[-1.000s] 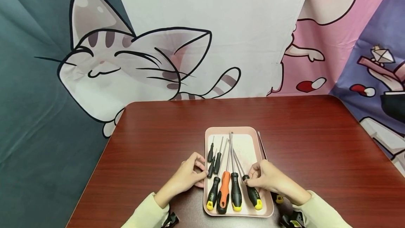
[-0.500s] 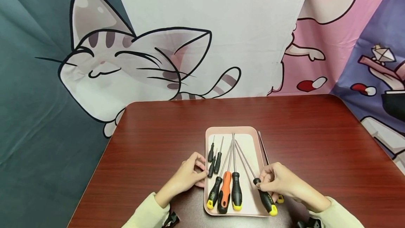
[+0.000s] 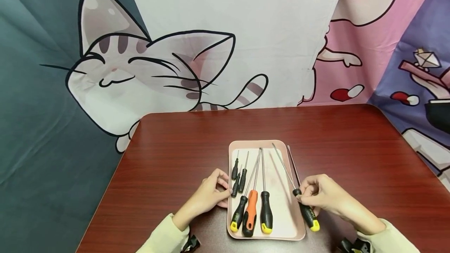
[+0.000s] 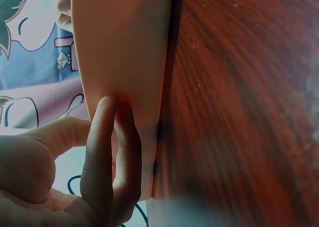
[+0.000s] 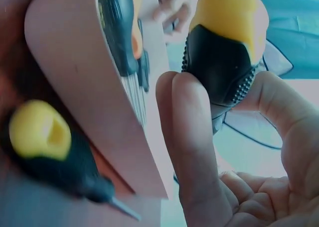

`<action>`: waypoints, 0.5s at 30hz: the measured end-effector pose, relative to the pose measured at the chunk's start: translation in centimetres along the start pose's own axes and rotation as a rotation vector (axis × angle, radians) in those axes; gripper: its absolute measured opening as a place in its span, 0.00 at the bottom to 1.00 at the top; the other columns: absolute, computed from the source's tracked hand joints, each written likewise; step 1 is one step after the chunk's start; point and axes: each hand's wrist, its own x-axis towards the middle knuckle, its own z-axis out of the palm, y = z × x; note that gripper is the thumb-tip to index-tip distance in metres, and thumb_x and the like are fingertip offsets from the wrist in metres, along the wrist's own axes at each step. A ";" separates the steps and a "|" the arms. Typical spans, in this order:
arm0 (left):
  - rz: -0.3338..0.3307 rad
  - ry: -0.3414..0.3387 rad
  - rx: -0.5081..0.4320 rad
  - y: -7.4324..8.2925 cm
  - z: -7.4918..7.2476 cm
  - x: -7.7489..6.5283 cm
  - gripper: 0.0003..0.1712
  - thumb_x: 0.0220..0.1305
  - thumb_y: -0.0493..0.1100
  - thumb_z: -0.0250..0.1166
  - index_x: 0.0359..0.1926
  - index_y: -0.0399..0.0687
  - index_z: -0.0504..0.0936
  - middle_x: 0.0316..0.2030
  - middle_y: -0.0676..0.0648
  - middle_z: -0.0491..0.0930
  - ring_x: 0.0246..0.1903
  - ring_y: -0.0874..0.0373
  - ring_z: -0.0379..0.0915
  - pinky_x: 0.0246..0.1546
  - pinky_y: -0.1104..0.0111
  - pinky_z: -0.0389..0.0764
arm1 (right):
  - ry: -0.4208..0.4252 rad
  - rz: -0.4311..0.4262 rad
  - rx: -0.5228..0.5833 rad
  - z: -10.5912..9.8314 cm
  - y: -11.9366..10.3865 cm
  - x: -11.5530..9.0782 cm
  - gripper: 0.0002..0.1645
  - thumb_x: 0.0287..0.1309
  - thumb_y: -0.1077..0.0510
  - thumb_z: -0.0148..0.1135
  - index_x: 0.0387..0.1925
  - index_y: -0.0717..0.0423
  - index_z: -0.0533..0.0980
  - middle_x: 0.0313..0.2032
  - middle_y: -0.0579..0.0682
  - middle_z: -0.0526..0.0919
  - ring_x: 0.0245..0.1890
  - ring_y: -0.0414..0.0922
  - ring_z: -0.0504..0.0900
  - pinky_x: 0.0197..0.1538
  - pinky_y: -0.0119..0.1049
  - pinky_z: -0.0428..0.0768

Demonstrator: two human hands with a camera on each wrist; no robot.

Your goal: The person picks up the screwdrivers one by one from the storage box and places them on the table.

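Observation:
My right hand (image 3: 325, 194) pinches a black screwdriver with a yellow end (image 3: 309, 216) near the top of its handle. The handle hangs over the right rim of the pink tray (image 3: 300, 229), and its shaft slants across the tray's upper right. In the right wrist view, the yellow butt (image 5: 229, 13) is close to the camera. My left hand (image 3: 207, 192) pinches the tray's left wall, thumb at the rim and fingers (image 4: 99, 152) against the outside. Inside lie an orange-and-black screwdriver (image 3: 251, 210), black-and-yellow ones (image 3: 266, 210) beside it, and several small black screwdrivers (image 3: 243, 180).
Another screwdriver lies on the table just right of the tray; its shaft (image 3: 293, 163) shows in the head view and its yellow-ended handle (image 5: 42, 132) in the right wrist view. The wooden table (image 3: 175, 139) ends at a wall hung with cartoon cloth (image 3: 246, 11).
My right hand has carried the black-and-yellow screwdriver rightward, from over the tray's inside to past its right rim. The left hand has stayed at the tray's left edge.

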 end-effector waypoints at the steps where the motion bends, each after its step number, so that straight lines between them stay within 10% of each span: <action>1: -0.001 -0.001 -0.001 0.0 0.0 0.0 0.19 0.62 0.29 0.66 0.51 0.32 0.68 0.37 0.39 0.76 0.26 0.48 0.83 0.25 0.60 0.88 | 0.019 -0.003 -0.020 -0.3 0.1 0.0 0.06 0.53 0.69 0.66 0.29 0.68 0.74 0.18 0.43 0.78 0.14 0.36 0.74 0.14 0.39 0.81; 15: 0.005 0.002 0.016 -0.2 0.1 0.1 0.18 0.63 0.28 0.65 0.50 0.31 0.68 0.36 0.40 0.76 0.27 0.44 0.83 0.24 0.60 0.88 | 0.145 0.055 -0.230 -2.9 1.3 -0.2 0.10 0.54 0.64 0.70 0.28 0.62 0.75 0.19 0.43 0.78 0.16 0.35 0.74 0.17 0.36 0.82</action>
